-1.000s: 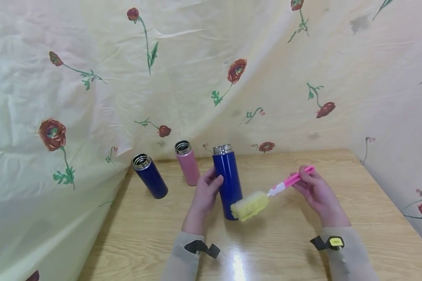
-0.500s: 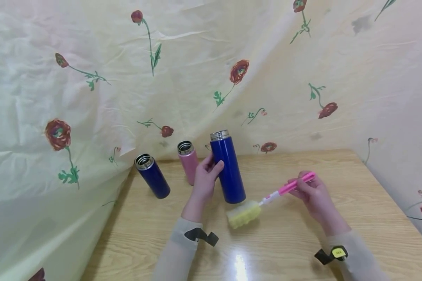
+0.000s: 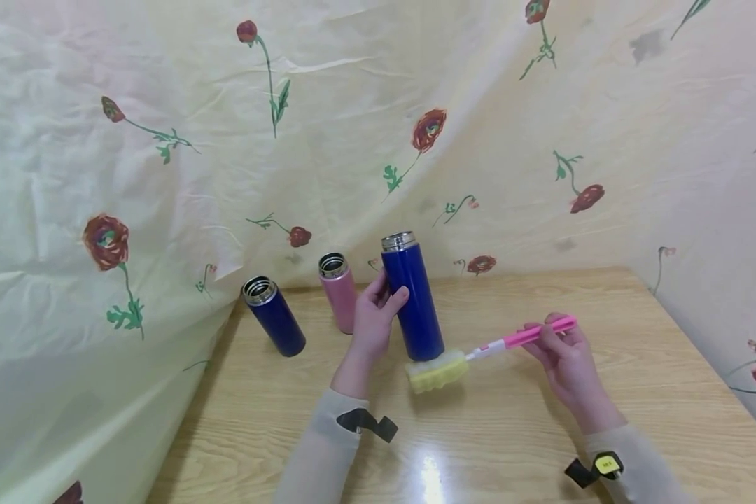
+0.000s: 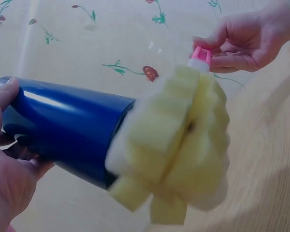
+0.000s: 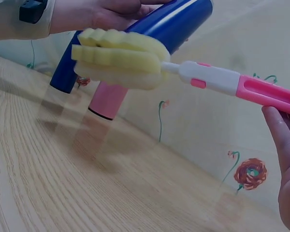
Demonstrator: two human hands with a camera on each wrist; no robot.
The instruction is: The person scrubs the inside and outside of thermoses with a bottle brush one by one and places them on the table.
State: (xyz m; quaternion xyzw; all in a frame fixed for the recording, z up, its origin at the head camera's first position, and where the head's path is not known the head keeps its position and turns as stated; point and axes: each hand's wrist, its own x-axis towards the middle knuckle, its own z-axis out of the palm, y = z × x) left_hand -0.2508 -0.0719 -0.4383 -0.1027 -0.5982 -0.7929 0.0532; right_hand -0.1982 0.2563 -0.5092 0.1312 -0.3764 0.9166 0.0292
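The left grip (image 3: 373, 318) wraps thumb and fingers round the tall bottle (image 3: 416, 301), a smooth, glossy blue cylinder with a shiny metal neck, mouth up, raised off the counter (image 3: 510, 434). The right grip (image 3: 562, 357) pinches the brush (image 3: 494, 347) by its hard pink handle (image 5: 261, 92); a white shaft (image 5: 208, 77) runs from there to a soft sponge (image 4: 179, 135) with wavy yellow lobes over white, up at the bottle's base; how firmly it presses I cannot tell. Just left of the left grip stands the pink bottle (image 3: 340, 301), farther left the navy bottle (image 3: 277, 322), both open and metal-rimmed. Beneath both grips, the wood-grained counter runs back to a straight far edge along creased, flowered cloth (image 3: 327, 154); its right edge slants past the right grip, leaving room between.
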